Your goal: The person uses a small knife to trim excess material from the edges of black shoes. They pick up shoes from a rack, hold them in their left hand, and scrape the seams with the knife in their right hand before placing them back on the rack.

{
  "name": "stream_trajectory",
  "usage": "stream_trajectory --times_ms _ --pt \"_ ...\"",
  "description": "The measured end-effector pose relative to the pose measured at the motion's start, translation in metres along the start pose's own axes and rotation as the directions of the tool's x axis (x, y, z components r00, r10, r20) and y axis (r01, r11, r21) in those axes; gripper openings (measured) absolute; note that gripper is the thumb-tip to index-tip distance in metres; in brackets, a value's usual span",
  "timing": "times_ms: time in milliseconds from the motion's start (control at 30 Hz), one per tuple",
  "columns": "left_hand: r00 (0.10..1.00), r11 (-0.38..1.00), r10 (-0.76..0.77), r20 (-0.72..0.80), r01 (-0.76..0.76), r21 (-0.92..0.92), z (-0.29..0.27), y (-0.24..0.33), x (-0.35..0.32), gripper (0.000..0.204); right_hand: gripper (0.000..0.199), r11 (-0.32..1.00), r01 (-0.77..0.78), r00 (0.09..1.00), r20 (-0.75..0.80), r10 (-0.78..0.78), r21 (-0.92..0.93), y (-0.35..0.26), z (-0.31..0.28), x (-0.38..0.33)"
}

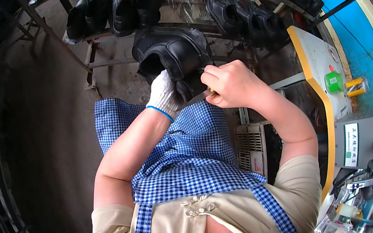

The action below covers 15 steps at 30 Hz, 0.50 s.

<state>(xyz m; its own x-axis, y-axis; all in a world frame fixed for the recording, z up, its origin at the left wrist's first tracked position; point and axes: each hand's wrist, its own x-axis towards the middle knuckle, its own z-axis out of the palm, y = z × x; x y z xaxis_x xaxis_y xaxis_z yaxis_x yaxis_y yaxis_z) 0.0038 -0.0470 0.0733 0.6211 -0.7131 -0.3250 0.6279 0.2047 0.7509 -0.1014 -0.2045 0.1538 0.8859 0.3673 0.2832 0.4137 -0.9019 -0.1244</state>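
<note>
Black leather shoes [182, 57] are held up in front of me, above my checked apron; they overlap, and their lower parts are partly hidden. My left hand [162, 91], in a white knit glove with a blue cuff edge, is closed on a black shoe at its opening, the fingers partly inside or behind it. Bare and closed in a pinch, my right hand [230, 83] is close against the right side of the shoe. A bit of yellow and a thin greyish edge show at its fingertips, like a small bladed tool; its exact kind is hidden.
Black shoes [124, 11] stand in a row on a metal rack ahead, with more shoes [249, 18] to its right. At right is a white worktable [315, 56] with a yellow edge, a green container [334, 82] and a grey machine [368, 137]. A plastic crate [250, 143] stands below.
</note>
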Motion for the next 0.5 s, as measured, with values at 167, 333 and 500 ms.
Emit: stream_trajectory --times_ms 167,333,500 --pt "0.972 0.84 -0.234 0.026 0.215 -0.499 0.002 -0.002 -0.005 0.029 0.027 0.969 0.042 0.974 -0.226 0.014 0.243 0.01 0.021 -0.014" --pt "0.965 0.839 -0.253 -0.07 0.183 -0.512 0.002 -0.012 -0.006 0.028 0.02 0.956 0.005 0.969 -0.236 0.067 0.293 0.016 0.031 -0.025" --pt "0.968 0.775 -0.252 -0.008 0.197 -0.601 -0.002 -0.009 -0.012 0.026 0.021 0.979 0.06 0.975 -0.221 -0.017 0.192 -0.003 0.026 -0.028"
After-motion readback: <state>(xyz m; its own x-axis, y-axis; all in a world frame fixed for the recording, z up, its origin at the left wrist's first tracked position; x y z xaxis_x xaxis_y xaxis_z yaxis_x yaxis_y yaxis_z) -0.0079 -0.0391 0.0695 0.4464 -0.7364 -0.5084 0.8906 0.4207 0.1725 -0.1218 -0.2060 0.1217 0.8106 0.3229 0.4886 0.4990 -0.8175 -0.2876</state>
